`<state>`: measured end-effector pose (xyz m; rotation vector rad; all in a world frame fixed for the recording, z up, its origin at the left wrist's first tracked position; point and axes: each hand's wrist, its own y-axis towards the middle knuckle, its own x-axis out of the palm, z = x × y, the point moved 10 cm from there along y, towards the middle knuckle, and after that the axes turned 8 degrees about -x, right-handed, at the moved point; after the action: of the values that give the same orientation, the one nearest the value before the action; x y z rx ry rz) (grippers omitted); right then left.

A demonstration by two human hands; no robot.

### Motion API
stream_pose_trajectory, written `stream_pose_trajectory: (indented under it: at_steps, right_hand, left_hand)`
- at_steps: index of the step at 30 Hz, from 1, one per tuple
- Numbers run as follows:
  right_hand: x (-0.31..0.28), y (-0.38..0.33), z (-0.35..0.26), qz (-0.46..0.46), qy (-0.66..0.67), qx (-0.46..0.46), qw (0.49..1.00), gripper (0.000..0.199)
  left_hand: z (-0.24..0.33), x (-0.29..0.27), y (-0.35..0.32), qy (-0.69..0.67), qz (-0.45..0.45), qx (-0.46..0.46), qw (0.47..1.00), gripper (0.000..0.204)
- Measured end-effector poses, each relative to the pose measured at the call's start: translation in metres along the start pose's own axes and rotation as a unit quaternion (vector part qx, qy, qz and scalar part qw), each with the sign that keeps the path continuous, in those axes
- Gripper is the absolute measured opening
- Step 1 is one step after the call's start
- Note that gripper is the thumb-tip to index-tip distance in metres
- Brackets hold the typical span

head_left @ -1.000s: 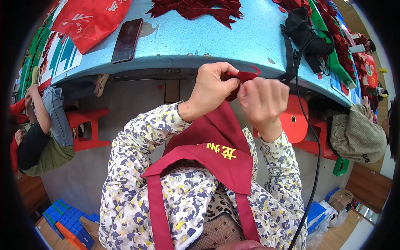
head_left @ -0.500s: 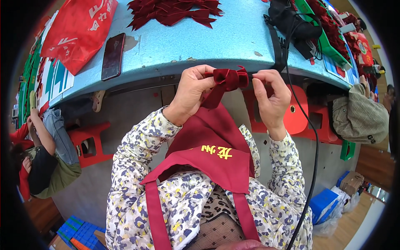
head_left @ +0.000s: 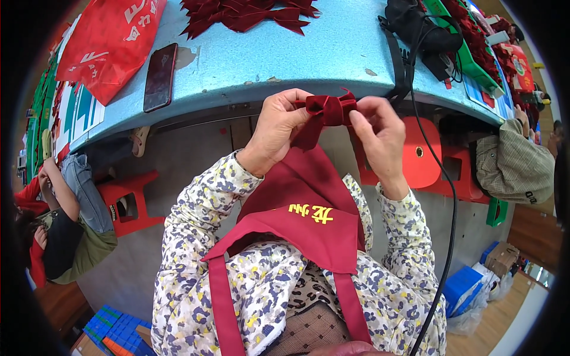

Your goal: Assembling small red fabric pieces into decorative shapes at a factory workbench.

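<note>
A dark red velvet bow (head_left: 332, 111) is held up just off the table's near edge, a loose tail hanging at its lower left. My left hand (head_left: 279, 124) pinches the bow's left side between thumb and fingers. At the bow's right edge, the thumb and bent fingers of my right hand (head_left: 380, 133) are closed against the velvet. Whether anything thin sits between those right fingertips is hidden. Farther back on the blue table (head_left: 237, 65) lies a pile of similar dark red bows (head_left: 243, 15).
On the table's left are a phone (head_left: 160, 77) and a red plastic bag (head_left: 113, 47). A black bag with straps (head_left: 415, 29) and a green tray (head_left: 475, 65) of red pieces lie at the right. A black cable (head_left: 449, 219) hangs beside my right arm. People sit on both sides.
My right hand has moved left, from a pinch just off the bow to its right edge. The bow has shifted slightly right, still in my left hand.
</note>
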<state>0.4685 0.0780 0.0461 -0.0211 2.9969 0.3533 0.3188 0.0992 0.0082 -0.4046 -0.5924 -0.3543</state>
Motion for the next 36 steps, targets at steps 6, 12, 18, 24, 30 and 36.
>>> stream_pose_trajectory:
  at_steps: [6,12,18,24,30,36]
  right_hand:
    - [-0.01,0.003,-0.058,0.042,-0.127,-0.232,0.963,0.01]
    - [0.01,0.006,-0.024,-0.052,-0.059,-0.071,0.994,0.005]
    - [0.016,-0.009,-0.07,0.02,-0.245,-0.352,0.903,0.018]
    - [0.02,-0.023,-0.078,0.016,-0.301,-0.424,0.854,0.024]
    - [-0.004,-0.012,-0.056,0.034,-0.13,-0.311,0.941,0.027]
    - [0.007,-0.013,-0.053,0.005,-0.155,-0.3,0.941,0.026]
  left_hand:
    - [-0.001,-0.003,-0.003,0.005,0.005,-0.018,1.0,0.011]
    - [0.003,-0.007,-0.009,0.043,0.004,0.004,0.999,0.01]
    - [0.002,-0.012,-0.012,-0.008,0.025,-0.015,1.0,0.008]
    - [-0.012,-0.011,-0.007,-0.032,0.01,-0.058,0.998,0.008]
    - [-0.014,-0.011,-0.008,-0.001,-0.014,-0.069,0.998,0.015]
    - [-0.02,-0.018,-0.009,-0.067,0.006,-0.095,0.993,0.011]
